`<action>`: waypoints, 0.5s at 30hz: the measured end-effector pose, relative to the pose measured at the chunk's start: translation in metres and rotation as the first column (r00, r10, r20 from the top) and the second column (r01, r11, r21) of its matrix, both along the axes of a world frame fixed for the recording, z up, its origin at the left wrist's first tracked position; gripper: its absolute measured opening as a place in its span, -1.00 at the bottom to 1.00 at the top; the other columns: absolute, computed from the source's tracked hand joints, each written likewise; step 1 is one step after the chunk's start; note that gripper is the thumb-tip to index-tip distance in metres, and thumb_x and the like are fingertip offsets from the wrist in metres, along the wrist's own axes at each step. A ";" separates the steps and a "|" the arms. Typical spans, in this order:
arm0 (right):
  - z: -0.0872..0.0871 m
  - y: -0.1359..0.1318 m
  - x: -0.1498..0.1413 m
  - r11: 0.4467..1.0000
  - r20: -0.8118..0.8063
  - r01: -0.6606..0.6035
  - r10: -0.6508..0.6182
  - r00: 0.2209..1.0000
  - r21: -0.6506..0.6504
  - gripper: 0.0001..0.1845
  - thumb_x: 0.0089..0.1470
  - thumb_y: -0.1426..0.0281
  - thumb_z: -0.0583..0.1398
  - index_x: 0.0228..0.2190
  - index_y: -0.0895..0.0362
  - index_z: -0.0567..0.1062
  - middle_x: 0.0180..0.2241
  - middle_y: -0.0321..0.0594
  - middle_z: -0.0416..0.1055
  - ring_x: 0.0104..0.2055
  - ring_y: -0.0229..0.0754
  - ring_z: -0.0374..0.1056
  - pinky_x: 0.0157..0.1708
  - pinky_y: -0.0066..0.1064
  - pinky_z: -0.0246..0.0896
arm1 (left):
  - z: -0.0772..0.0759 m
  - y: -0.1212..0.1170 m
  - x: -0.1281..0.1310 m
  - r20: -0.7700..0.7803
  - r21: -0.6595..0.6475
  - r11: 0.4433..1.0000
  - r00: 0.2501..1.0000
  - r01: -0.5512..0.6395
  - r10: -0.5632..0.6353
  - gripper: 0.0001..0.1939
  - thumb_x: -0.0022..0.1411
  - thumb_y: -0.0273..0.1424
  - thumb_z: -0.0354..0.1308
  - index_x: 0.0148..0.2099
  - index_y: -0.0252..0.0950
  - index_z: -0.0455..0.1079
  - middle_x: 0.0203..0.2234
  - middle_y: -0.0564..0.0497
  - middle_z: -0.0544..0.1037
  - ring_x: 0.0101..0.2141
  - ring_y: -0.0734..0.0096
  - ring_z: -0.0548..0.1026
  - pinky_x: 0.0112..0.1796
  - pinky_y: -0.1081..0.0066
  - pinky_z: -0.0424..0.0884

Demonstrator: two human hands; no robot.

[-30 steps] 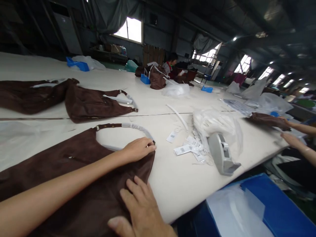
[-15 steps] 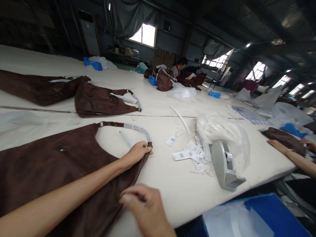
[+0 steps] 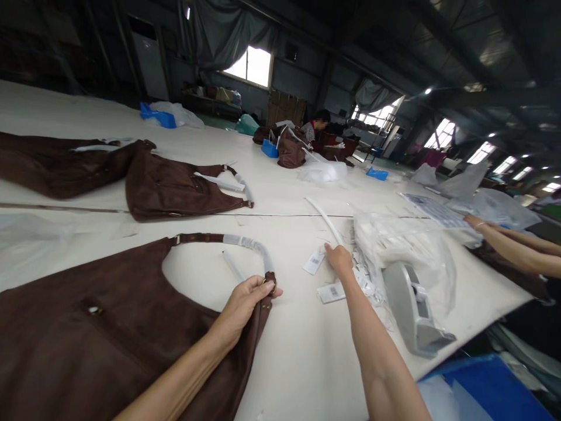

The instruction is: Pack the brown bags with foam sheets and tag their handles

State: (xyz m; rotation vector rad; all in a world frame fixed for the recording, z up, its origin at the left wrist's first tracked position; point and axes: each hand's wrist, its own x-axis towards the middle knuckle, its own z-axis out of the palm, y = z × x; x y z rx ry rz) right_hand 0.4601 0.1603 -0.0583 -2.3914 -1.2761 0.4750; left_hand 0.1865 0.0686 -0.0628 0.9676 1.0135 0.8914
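A dark brown handbag [image 3: 127,316] lies flat before me, its wrapped shoulder strap [image 3: 249,241] curving over the tabletop. My left hand [image 3: 248,301] pinches the strap end at its metal ring [image 3: 270,285]. Farther right, my right hand [image 3: 339,260] has its fingertips closed at the upper corner of a white hang tag [image 3: 314,261]; the exact grip is partly hidden. Beneath that wrist lie more hang tags [image 3: 331,292] with strings. A thin white strip [image 3: 233,266] rests inside the strap loop, and a longer white strip [image 3: 324,218] lies beyond the right hand.
A grey tape dispenser [image 3: 405,307] stands beside a clear plastic bag [image 3: 398,240] of white pieces. Other brown handbags [image 3: 164,187] lie across the table seam. At right, a co-worker's arms [image 3: 512,242] reach over the table; another person [image 3: 319,123] sits far back. A blue bin [image 3: 495,383] is below the edge.
My right hand has moved from beside the handbag's near edge, forward and right to the hang tags. My left hand stays on the strap ring. The co-worker's arms reach farther across.
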 end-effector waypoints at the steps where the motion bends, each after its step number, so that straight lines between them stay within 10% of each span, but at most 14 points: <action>1: -0.001 0.006 -0.002 1.000 -0.033 0.012 -0.012 0.999 0.014 -0.64 0.25 0.19 0.19 -0.06 0.19 0.46 -0.05 -0.09 0.44 -0.07 -0.09 0.42 -0.05 -0.11 0.37 | -0.001 0.000 -0.001 0.009 -0.008 1.000 1.000 0.004 -0.004 -0.54 -0.01 0.00 0.32 -0.34 -0.30 0.33 -0.30 -0.13 0.63 -0.42 0.36 0.45 -0.36 0.44 0.26; 8: 0.000 0.001 -0.007 0.966 -0.447 -0.008 0.127 0.885 0.260 -0.69 0.17 0.18 0.24 -0.31 0.21 0.46 -0.16 -0.13 0.48 -0.15 -0.13 0.43 -0.23 -0.30 0.37 | 0.001 -0.003 -0.007 0.114 -0.038 0.999 0.993 -0.006 0.010 -0.57 0.02 -0.05 0.34 -0.37 -0.31 0.33 -0.32 -0.11 0.64 -0.44 0.41 0.44 -0.40 0.49 0.24; 15: 0.028 -0.060 -0.017 0.884 -0.758 -0.038 0.420 0.498 0.465 -0.47 -0.26 0.01 0.39 -0.46 0.07 0.30 -0.33 -0.17 0.51 -0.24 -0.10 0.47 -0.39 -0.39 0.30 | 0.003 -0.002 -0.010 0.214 -0.041 0.998 0.976 -0.041 0.049 -0.63 0.04 -0.13 0.37 -0.34 -0.33 0.41 -0.33 -0.12 0.64 -0.35 0.37 0.51 -0.33 0.49 0.31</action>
